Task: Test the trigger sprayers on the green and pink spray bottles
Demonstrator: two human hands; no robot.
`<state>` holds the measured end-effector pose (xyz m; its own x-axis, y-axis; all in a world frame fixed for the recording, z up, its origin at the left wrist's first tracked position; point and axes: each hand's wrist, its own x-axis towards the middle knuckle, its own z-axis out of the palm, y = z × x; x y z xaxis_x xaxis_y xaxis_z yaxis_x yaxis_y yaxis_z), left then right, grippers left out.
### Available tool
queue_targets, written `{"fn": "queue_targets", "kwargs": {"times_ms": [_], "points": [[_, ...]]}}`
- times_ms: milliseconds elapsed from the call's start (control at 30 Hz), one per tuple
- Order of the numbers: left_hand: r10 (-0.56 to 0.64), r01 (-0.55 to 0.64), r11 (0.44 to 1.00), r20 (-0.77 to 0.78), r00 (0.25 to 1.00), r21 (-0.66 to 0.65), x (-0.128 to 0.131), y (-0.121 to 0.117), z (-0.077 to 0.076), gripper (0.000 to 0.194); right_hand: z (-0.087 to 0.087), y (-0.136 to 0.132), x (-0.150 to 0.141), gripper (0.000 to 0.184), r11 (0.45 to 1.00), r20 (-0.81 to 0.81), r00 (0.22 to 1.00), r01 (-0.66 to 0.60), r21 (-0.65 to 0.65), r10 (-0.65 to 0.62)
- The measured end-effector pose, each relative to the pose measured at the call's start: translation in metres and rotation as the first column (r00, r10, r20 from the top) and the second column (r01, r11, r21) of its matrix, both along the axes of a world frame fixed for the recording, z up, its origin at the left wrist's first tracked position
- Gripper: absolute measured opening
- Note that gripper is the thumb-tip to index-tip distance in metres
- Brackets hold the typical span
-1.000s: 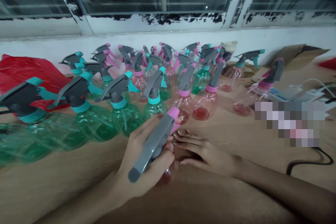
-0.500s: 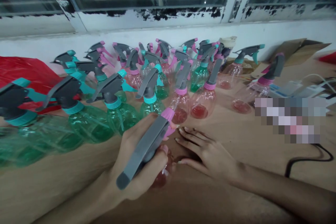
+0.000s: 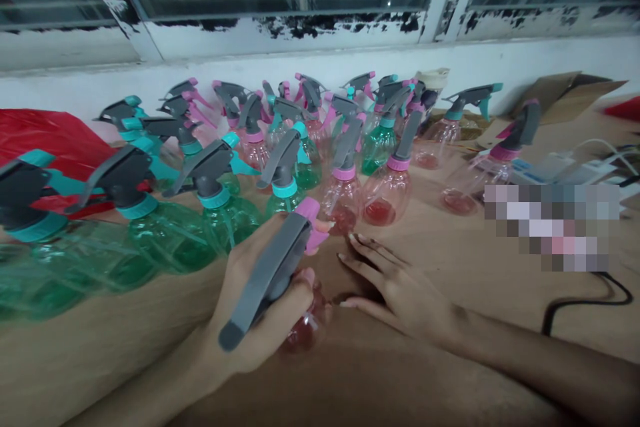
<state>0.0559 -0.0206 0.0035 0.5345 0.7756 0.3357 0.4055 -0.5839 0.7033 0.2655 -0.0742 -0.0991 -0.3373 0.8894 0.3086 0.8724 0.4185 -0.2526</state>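
Note:
My left hand [image 3: 260, 280] is wrapped round the neck of a pink spray bottle [image 3: 301, 335] at the front of the table. Its grey spray head with a pink nozzle points away to the upper right, and the fingers cover much of the bottle. Beside it, my right hand [image 3: 395, 283] rests low over the tabletop, fingers apart, holding nothing. Just beyond the hands stand two pink spray bottles [image 3: 381, 195] with a little red liquid low inside. A row of green spray bottles [image 3: 231, 221] with turquoise collars runs to the left.
Many more spray bottles [image 3: 305, 103] crowd the back by the white wall. A red plastic bag [image 3: 55, 137] lies at left. At right are a pink bottle [image 3: 475, 180], a power strip [image 3: 555, 170], a black cable [image 3: 575, 307] and cardboard [image 3: 560, 100].
The held spray bottle's head has shifted slightly left and up with my left hand. My right hand's fingers have moved a little, staying near the table. The standing bottles stay put.

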Motion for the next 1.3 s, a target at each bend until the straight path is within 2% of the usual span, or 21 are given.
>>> {"fn": "queue_targets", "kwargs": {"times_ms": [133,633,1067,1233,1300], "points": [[-0.06,0.06,0.998,0.051,0.997,0.008,0.002,0.0,0.002,0.014,0.001,0.002,0.002,0.058,1.0,0.018,1.0,0.013,-0.012,-0.013],[-0.111,0.098,0.987,0.099,0.989,0.125,0.001,0.002,-0.005,0.012,0.001,0.004,0.006,0.054,0.999,0.025,1.0,-0.016,-0.039,0.017],[-0.085,0.079,0.989,0.041,0.996,0.123,-0.001,0.004,-0.003,0.007,0.003,0.005,0.008,0.054,0.999,0.008,0.999,-0.031,-0.038,0.031],[-0.029,0.034,0.992,-0.043,0.999,0.12,-0.007,0.002,-0.005,0.005,0.004,0.005,0.008,0.053,0.999,0.011,0.999,-0.039,-0.034,0.039],[0.001,0.003,0.99,-0.028,1.0,0.144,-0.008,0.001,-0.004,0.006,0.004,0.006,0.008,0.053,0.999,0.012,0.999,-0.039,-0.03,0.039]]}}
